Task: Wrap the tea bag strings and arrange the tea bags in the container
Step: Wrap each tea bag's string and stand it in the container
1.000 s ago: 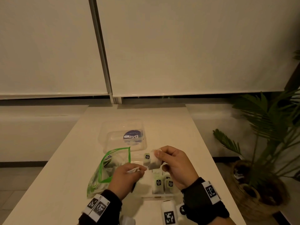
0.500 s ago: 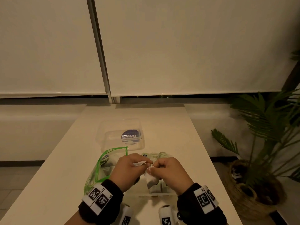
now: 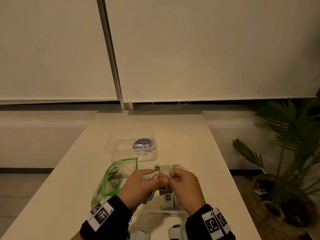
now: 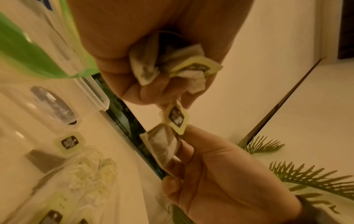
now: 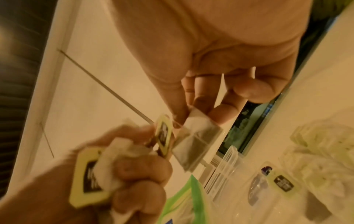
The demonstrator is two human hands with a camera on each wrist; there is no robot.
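My left hand (image 3: 155,177) and right hand (image 3: 171,177) meet above the clear container (image 3: 166,212). In the left wrist view the left hand (image 4: 168,104) grips a crumpled spare tea bag (image 4: 145,66) in its palm and pinches a yellow-green tag (image 4: 176,117) at its fingertips. The right hand (image 5: 199,112) pinches the flat tea bag (image 5: 197,136) right next to that tag (image 5: 163,134). The string between the two is too thin to make out. Several tagged tea bags (image 3: 168,198) stand in the container under the hands.
A green-edged zip bag (image 3: 117,177) with more tea bags lies left of the container. A clear lid with a purple label (image 3: 135,144) sits further back on the white table (image 3: 190,135). A potted palm (image 3: 285,187) stands on the floor to the right.
The hands were apart, the right one holding its tea bag higher. They have drawn together and lower, so the tea bag now lies against the tag in the left fingertips.
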